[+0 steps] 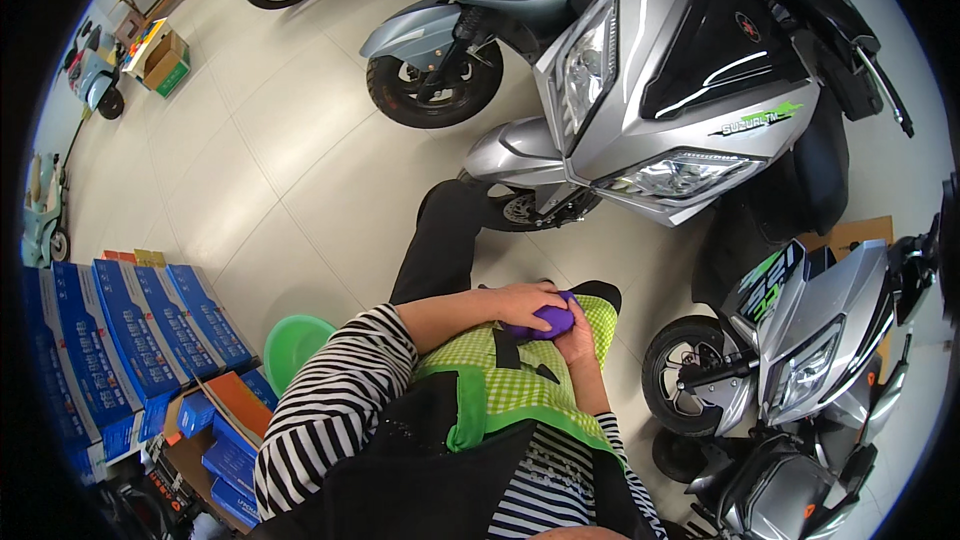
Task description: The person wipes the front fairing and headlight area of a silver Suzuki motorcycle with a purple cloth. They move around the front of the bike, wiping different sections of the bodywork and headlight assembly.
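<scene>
Well right of the basin's rim [298, 318], hands [532, 304] hold purple bundle [556, 321].

my bundle [556, 323] is purple, my sleeves [325, 390] striped black and white, apron [540, 392] checked yellow-green, basin [296, 345] green.

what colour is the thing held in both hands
The held thing is purple, best seen in the head view.

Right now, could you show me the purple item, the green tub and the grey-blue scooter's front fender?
Purple item [545, 324]: head view, middle of its exposed surface.
Green tub [294, 350]: head view, its visible green surface.
Front fender [412, 34]: head view, its painted upper side.
</scene>
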Tool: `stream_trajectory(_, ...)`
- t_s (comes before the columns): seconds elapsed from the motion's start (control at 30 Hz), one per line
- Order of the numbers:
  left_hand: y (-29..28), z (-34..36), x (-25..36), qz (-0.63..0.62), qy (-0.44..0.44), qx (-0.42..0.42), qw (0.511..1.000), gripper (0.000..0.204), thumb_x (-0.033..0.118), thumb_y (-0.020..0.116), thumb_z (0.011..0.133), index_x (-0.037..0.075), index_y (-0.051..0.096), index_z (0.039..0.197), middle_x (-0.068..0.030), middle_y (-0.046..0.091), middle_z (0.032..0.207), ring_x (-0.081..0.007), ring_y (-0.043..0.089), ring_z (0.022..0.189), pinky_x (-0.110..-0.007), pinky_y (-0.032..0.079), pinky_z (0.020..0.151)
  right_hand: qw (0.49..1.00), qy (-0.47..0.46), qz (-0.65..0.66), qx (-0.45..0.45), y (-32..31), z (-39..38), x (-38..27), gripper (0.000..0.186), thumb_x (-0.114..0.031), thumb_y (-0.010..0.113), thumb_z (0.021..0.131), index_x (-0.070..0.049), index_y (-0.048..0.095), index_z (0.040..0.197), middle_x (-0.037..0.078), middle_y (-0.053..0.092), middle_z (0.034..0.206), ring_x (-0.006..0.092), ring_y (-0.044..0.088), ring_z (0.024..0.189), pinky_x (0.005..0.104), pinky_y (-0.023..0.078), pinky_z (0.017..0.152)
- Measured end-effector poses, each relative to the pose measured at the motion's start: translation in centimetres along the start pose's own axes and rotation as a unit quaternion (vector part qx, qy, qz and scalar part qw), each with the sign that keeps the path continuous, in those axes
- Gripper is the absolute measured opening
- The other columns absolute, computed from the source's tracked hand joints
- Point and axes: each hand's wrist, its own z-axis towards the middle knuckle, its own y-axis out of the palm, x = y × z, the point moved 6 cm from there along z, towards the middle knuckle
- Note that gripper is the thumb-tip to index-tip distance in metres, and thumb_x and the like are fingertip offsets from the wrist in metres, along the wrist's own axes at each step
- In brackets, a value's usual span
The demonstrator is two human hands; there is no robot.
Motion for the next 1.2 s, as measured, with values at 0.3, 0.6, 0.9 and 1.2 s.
stream_trajectory(0.3, -9.0, -4.2, -3.5, 0.339, -0.102, 0.213, 0.911, 0.050, 0.028, 0.072, 0.080, 0.023, 0.059, 0.128, -0.0065, 0.064, 0.117, -0.0236, 0.057, 0.115, -0.057, 0.037, 0.102, 0.989, -0.133, 0.018, 0.061, 1.0, -1.6, -3.8, 0.052, -0.039, 0.054, 0.102, -0.016, 0.041, 0.146, 0.008, 0.048, 0.147, 0.0291, 0.049, 0.132, 0.0528, 0.042, 0.107)
stream_trajectory(0.6, -12.1, -11.8, -11.2, 0.273, -0.420, 0.281, 0.819, 0.054, 0.041, 0.066, 0.089, 0.031, 0.050, 0.139, -0.0174, 0.024, 0.158, -0.0514, 0.028, 0.140, -0.071, 0.047, 0.086, 0.827, -0.552, -0.107, -0.010, 12.2, -7.8, -24.4, 0.052, -0.035, 0.047, 0.106, -0.007, 0.037, 0.149, 0.010, 0.044, 0.150, 0.0266, 0.044, 0.137, 0.0492, 0.033, 0.114)
stream_trajectory(0.9, -13.6, -10.7, -11.0, 0.286, -0.413, 0.263, 0.823, 0.047, 0.038, 0.066, 0.087, 0.028, 0.058, 0.132, -0.0189, 0.028, 0.156, -0.0503, 0.031, 0.138, -0.067, 0.042, 0.095, 0.191, -0.558, -0.787, 0.182, 28.0, -1.7, -28.2, 0.056, -0.053, 0.060, 0.088, -0.026, 0.057, 0.138, 0.007, 0.039, 0.154, 0.0395, 0.026, 0.145, 0.0753, 0.011, 0.109)
stream_trajectory(1.2, -14.9, -9.7, -11.6, 0.255, -0.444, 0.285, 0.810, 0.042, 0.037, 0.066, 0.085, 0.025, 0.065, 0.125, -0.0154, 0.034, 0.154, -0.0463, 0.029, 0.141, -0.068, 0.036, 0.099, 0.067, -0.515, -0.851, 0.074, 34.2, 0.4, -30.2, 0.048, -0.048, 0.062, 0.088, -0.029, 0.062, 0.132, 0.002, 0.049, 0.147, 0.0307, 0.043, 0.133, 0.0788, 0.017, 0.107)
